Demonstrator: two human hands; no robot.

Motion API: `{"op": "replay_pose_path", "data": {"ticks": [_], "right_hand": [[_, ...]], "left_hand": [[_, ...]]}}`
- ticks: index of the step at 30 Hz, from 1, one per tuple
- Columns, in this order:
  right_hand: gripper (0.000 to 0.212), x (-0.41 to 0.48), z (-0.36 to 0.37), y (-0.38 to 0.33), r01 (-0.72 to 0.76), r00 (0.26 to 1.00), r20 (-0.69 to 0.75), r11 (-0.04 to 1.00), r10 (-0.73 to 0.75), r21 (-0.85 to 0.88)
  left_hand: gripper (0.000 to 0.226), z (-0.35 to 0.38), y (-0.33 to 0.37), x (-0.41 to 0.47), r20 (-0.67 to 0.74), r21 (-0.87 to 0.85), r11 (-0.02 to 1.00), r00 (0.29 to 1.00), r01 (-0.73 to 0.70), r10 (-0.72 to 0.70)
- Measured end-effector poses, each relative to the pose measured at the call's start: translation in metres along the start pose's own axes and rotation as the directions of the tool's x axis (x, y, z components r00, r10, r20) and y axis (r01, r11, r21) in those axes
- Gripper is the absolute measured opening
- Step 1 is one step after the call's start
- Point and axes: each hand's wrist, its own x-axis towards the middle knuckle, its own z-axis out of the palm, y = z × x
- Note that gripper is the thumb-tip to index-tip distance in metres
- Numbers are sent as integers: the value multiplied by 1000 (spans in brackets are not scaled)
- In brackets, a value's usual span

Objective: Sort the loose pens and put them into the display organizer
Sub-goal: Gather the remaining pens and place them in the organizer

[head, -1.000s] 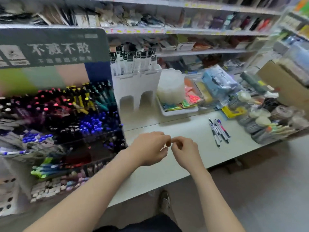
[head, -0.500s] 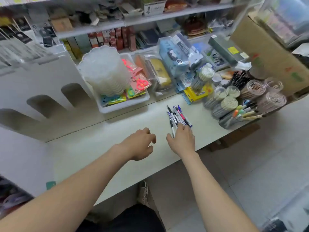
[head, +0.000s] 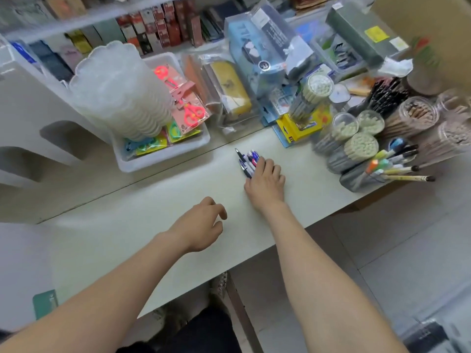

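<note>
Right now your right hand [head: 265,180] lies flat on top of the loose pens [head: 246,161], near the far edge of the worktop [head: 153,220]. Your fingers [head: 267,166] cover the near ends of the pens, and the tips poke out toward the white tray [head: 163,155]. You are pressing on them, but I cannot tell if your grip has closed around any pen yet. Your left hand [head: 201,225] hovers over the middle of the worktop, half curled, with nothing in it.

The display organizer is not in view here, so you will have to carry the pens away to one side.

Be careful, because the pens are round and lie side by side. If you scoop too fast, some may roll out from under your fingers. They could roll toward the near edge of the worktop and drop to the floor [head: 395,250]. The pencil tubs [head: 356,149] sit close on the right, so a wide swing of your arm might knock them over
</note>
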Motion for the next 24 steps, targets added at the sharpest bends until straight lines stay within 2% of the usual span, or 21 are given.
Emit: {"op": "replay_pose_path", "data": {"ticks": [3, 6, 11, 13, 15, 18, 19, 20, 21, 22, 23, 24], "right_hand": [[49, 2, 3, -16, 49, 999, 18, 998, -50, 50], [41, -4, 5, -29, 82, 995, 48, 996, -83, 14], [16, -28, 13, -48, 28, 983, 183, 1000, -26, -13], [13, -35, 11, -50, 28, 975, 222, 999, -21, -29], [12, -37, 7, -45, 29, 964, 263, 1000, -25, -9], [22, -40, -3, -45, 37, 965, 260, 999, -26, -36], [26, -49, -8, -47, 61, 967, 251, 991, -30, -115], [29, -53, -12, -50, 114, 978, 184, 988, -94, -101], [29, -55, -16, -53, 179, 968, 171, 983, -184, 43], [29, -62, -29, -59, 187, 922, 285, 946, -262, 267], [26, -69, -41, -67, 168, 871, 343, 870, -351, 465], [23, -79, -54, -75, 158, 839, 345, 795, -421, 586]], "left_hand": [[28, 0, 0, 2, -46, -73, 997, 999, 9, -12], [26, -1, 0, -1, -108, -149, 988, 993, 25, -42], [24, 1, -7, -12, -172, -384, 912, 959, 147, -227], [23, 2, -13, -16, -164, -512, 836, 932, 198, -322], [23, 1, -17, -22, -121, -673, 704, 904, 229, -410], [24, -5, -21, -31, -56, -815, 530, 880, 233, -472], [24, -7, -22, -33, -49, -846, 484, 873, 221, -486], [23, -10, -23, -35, -54, -876, 439, 864, 200, -501], [22, -13, -24, -36, -68, -908, 385, 851, 163, -520], [26, -18, -23, -39, -83, -940, 322, 837, 115, -542], [33, -24, -23, -41, -101, -966, 253, 820, 55, -563], [39, -31, -23, -44, -123, -982, 187, 806, -16, -579]]}}
